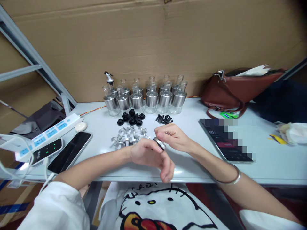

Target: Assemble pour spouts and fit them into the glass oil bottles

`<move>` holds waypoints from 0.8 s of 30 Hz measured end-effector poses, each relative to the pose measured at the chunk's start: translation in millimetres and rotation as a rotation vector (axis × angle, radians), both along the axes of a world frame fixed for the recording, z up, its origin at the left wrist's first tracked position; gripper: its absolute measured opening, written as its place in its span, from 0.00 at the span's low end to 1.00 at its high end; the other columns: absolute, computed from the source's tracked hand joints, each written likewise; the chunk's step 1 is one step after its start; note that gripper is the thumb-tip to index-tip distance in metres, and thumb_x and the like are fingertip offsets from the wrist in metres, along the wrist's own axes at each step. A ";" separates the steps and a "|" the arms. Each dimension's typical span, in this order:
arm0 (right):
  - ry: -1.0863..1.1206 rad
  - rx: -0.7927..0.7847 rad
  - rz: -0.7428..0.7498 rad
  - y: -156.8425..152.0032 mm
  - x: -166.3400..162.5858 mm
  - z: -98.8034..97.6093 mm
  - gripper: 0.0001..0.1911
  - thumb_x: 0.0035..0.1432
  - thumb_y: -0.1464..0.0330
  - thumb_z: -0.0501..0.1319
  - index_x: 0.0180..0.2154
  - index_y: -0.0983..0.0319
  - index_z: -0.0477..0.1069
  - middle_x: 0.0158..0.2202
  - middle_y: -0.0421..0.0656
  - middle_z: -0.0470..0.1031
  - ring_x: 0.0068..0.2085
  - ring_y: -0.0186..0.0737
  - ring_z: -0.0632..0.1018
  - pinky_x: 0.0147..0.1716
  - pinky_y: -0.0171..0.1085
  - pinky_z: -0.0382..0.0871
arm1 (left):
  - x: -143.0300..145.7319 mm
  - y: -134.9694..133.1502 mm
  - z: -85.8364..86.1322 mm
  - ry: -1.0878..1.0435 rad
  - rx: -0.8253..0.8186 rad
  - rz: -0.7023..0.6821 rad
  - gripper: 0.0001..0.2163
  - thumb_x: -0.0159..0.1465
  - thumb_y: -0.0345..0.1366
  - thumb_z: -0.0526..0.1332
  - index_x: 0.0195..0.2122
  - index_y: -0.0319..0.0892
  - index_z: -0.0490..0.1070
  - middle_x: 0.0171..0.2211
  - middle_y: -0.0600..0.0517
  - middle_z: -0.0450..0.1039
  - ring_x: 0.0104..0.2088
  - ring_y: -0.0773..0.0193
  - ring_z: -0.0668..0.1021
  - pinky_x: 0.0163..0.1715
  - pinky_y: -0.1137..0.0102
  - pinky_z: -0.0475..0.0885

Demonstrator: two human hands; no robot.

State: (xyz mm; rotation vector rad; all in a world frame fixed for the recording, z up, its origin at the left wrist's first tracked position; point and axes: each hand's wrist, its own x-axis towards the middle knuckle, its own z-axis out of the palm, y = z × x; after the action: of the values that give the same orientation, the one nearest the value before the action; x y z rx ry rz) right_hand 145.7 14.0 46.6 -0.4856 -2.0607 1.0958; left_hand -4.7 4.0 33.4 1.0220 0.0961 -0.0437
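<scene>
My left hand point(152, 156) pinches a small round silver-and-black bottle pourer part point(160, 143) between thumb and index finger, its other fingers curled loosely below. Close against the upper side of that part is my right hand point(173, 136), its fingers closed; what they hold is hidden. Left of the hands lies a heap of silver pourer pieces point(127, 136). Behind it sits a pile of black ribbed stoppers point(131, 118). Several small black flap pieces point(164, 119) lie just beyond my right hand.
Glass bottles with metal sleeves point(151, 99) stand in rows at the back, one topped by a pourer point(108, 77). At left lie a phone point(70, 151), power strip point(51, 134), white round case point(81, 126) and cables. At right are a tablet point(223, 140) and brown bag point(225, 91).
</scene>
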 end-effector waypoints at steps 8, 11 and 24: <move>-0.023 0.159 -0.104 5.4 2.1 -4.9 0.28 0.66 0.53 0.48 0.17 0.60 0.49 0.17 0.35 0.50 0.21 0.29 0.55 0.22 0.33 0.50 | -1.4 0.2 4.3 0.051 0.013 0.130 0.14 0.51 0.42 0.54 0.14 0.42 0.69 0.15 0.49 0.66 0.24 0.61 0.68 0.45 0.58 0.66; -0.096 0.255 -0.168 5.9 3.6 -1.6 0.29 0.66 0.53 0.45 0.17 0.61 0.49 0.16 0.35 0.51 0.20 0.29 0.56 0.23 0.33 0.51 | -5.1 6.1 8.9 0.111 0.110 0.123 0.14 0.53 0.40 0.54 0.14 0.41 0.68 0.16 0.49 0.67 0.23 0.62 0.69 0.42 0.61 0.66; -0.252 0.507 -0.224 6.9 8.3 2.4 0.26 0.68 0.63 0.46 0.17 0.62 0.58 0.14 0.35 0.61 0.18 0.27 0.60 0.29 0.34 0.54 | -12.8 2.6 46.3 0.801 1.148 0.428 0.13 0.54 0.37 0.56 0.13 0.42 0.60 0.13 0.53 0.61 0.17 0.65 0.66 0.24 0.67 0.59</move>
State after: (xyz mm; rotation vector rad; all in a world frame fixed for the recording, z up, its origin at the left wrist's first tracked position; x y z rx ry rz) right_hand 153.9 20.9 49.0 -0.5961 -2.3283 0.3700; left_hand -17.6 6.6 79.6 2.0525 1.1732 -0.0007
